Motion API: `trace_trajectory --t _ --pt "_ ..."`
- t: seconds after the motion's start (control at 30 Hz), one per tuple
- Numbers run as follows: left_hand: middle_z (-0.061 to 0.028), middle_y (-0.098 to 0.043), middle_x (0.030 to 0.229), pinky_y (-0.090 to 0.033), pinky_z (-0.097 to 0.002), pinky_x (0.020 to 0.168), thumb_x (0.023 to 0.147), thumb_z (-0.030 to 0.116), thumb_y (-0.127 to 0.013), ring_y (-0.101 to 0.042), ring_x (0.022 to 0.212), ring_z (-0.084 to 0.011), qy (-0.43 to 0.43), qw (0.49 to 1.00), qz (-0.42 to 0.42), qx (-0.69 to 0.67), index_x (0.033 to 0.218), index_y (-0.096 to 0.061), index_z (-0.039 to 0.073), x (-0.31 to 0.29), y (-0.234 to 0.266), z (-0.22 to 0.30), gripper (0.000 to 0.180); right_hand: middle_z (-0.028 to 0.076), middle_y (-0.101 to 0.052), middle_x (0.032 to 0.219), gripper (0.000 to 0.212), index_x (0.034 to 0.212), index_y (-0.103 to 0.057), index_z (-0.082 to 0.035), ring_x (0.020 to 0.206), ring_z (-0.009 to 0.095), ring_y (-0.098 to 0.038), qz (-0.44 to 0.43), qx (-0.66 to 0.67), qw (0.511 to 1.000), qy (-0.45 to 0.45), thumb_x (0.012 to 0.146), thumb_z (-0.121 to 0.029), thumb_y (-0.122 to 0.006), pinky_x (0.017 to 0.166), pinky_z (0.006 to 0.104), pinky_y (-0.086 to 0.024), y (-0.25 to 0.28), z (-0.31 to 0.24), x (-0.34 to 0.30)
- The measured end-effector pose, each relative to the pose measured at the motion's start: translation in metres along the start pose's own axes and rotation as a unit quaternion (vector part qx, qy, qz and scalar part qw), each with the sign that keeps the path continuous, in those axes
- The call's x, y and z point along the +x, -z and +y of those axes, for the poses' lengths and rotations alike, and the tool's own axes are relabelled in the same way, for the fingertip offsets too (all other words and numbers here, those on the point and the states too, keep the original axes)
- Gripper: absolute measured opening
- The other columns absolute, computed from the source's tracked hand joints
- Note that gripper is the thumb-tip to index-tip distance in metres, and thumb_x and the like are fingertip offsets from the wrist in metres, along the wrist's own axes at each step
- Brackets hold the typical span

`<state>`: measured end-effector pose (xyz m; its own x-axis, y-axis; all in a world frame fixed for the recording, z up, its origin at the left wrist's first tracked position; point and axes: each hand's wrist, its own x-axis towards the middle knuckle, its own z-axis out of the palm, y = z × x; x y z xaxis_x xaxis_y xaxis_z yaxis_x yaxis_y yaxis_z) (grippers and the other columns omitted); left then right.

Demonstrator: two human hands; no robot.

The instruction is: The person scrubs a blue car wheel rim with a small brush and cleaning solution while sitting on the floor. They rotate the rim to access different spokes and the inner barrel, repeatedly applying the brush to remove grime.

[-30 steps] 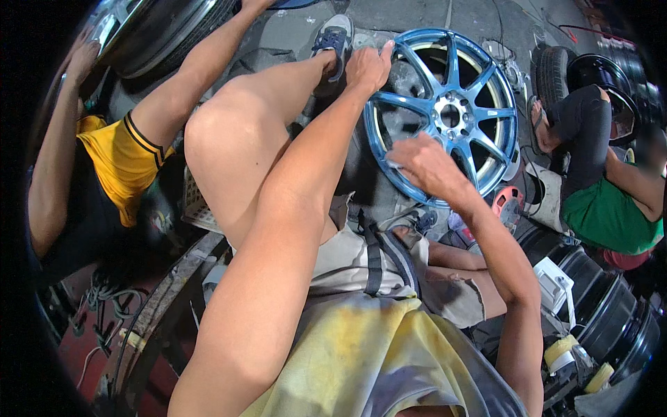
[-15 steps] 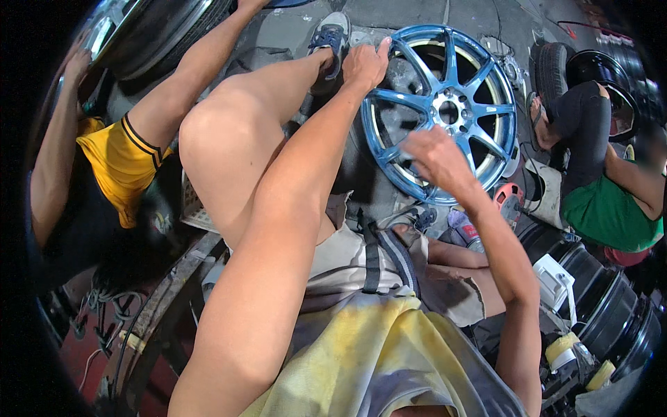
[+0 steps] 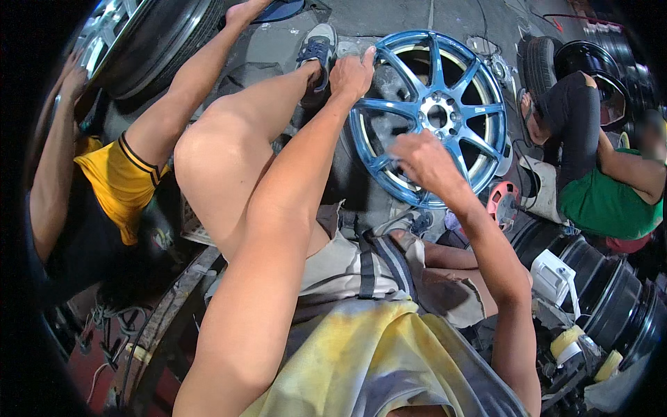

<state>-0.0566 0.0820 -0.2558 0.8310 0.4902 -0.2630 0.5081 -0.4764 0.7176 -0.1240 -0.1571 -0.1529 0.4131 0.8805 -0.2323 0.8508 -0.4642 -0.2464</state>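
Observation:
A glossy blue multi-spoke wheel rim [image 3: 397, 106] with a bare metal hub leans in front of me. My left hand [image 3: 352, 75] is closed on its upper left edge, the thumb lying along the outer lip. Over the lower left spokes is my right hand [image 3: 425, 161], its fingers curled and the tips blurred by motion. Whatever those fingers pinch, if anything, is too small or smeared to make out. Through the gaps between the spokes, the dark inside of the barrel shows.
At the left sits a person in yellow shorts [image 3: 114, 177] beside a large tyre [image 3: 170, 52]. A person in a green top [image 3: 611, 198] sits at the right. Black rims [image 3: 590, 278], a white box [image 3: 554, 276] and a red reel [image 3: 502, 201] lie close on my right.
The whole view has shifted slightly, so the wheel rim appears farther left. My left hand keeps its place on the rim edge; my right hand stays over the same spokes, still blurred at the fingers.

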Motion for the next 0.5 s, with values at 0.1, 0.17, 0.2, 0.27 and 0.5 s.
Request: trace_trajectory --t 0.1,0.17,0.2,0.27,0.5 --pt "-0.0350 -0.072 0.117 -0.053 -0.0562 0.102 0.107 0.063 -0.045 -0.069 0.114 -0.0509 -0.006 1.000 0.010 -0.001 0.108 -0.078 -0.008 0.000 0.000 -0.001 0.079 0.011 -0.071 0.106 0.018 0.106 -0.073 -0.008 0.105 0.030 -0.069 0.062 0.022 0.997 0.037 0.089 -0.011 -0.067 0.092 0.0466 -0.050 -0.004 0.001 -0.005" --pt "-0.0348 -0.072 0.116 -0.053 -0.0564 0.102 0.107 0.062 -0.045 -0.069 0.114 -0.0510 -0.009 1.000 0.019 0.003 0.107 -0.078 -0.008 0.000 0.001 0.000 0.077 0.011 -0.069 0.100 0.012 0.097 -0.073 -0.008 0.101 0.030 -0.069 0.077 0.033 0.987 0.139 0.089 -0.009 -0.065 0.088 0.0470 -0.051 -0.004 0.005 -0.006" --pt "-0.0348 -0.072 0.117 -0.053 -0.0565 0.102 0.107 0.062 -0.046 -0.069 0.114 -0.0510 -0.014 1.000 0.021 0.007 0.108 -0.078 -0.007 0.000 0.001 0.000 0.077 0.012 -0.070 0.096 0.014 0.098 -0.074 -0.008 0.101 0.030 -0.070 0.039 0.053 0.991 0.121 0.087 -0.008 -0.064 0.089 0.0465 -0.051 -0.002 0.008 -0.007" --pt "-0.0346 -0.072 0.117 -0.053 -0.0564 0.102 0.107 0.062 -0.046 -0.069 0.114 -0.0507 -0.001 1.000 0.002 -0.001 0.108 -0.078 -0.007 0.000 0.002 0.001 0.077 0.012 -0.070 0.096 0.015 0.099 -0.074 -0.007 0.099 0.031 -0.070 0.093 0.042 0.993 0.052 0.087 -0.008 -0.065 0.088 0.0468 -0.052 0.000 0.020 -0.006" --pt "-0.0338 -0.073 0.117 -0.054 -0.0558 0.102 0.107 0.062 -0.044 -0.070 0.114 -0.0496 0.001 1.000 0.014 -0.008 0.108 -0.078 -0.007 -0.002 0.001 0.001 0.077 0.014 -0.069 0.103 0.026 0.112 -0.073 -0.005 0.100 0.035 -0.068 0.054 0.047 0.995 0.069 0.086 -0.009 -0.075 0.086 0.0473 -0.052 -0.004 0.065 -0.007"
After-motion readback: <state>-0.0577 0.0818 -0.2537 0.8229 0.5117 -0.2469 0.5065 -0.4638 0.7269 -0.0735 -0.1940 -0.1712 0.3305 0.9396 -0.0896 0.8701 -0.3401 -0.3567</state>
